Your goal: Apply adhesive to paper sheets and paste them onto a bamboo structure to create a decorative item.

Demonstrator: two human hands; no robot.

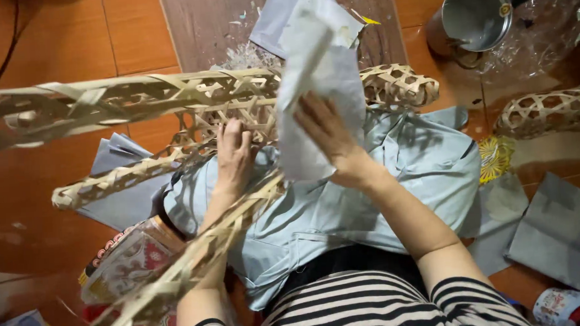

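A large open-weave bamboo frame (137, 98) lies across my lap, its woven strips running left to right, with a lower arm (177, 272) slanting toward me. My left hand (234, 155) reaches through the weave and grips the strips near the middle. My right hand (328, 138) presses a sheet of white paper (319, 77) flat against the frame's upper side. The paper stands up over the frame and hides part of the weave behind it.
A metal pot (476, 15) stands at the back right. Another woven bamboo piece (552, 109) lies at the right. Grey paper sheets (557, 226) lie on the orange floor at right and left (118, 183). A printed plastic packet (128, 261) sits by my left knee.
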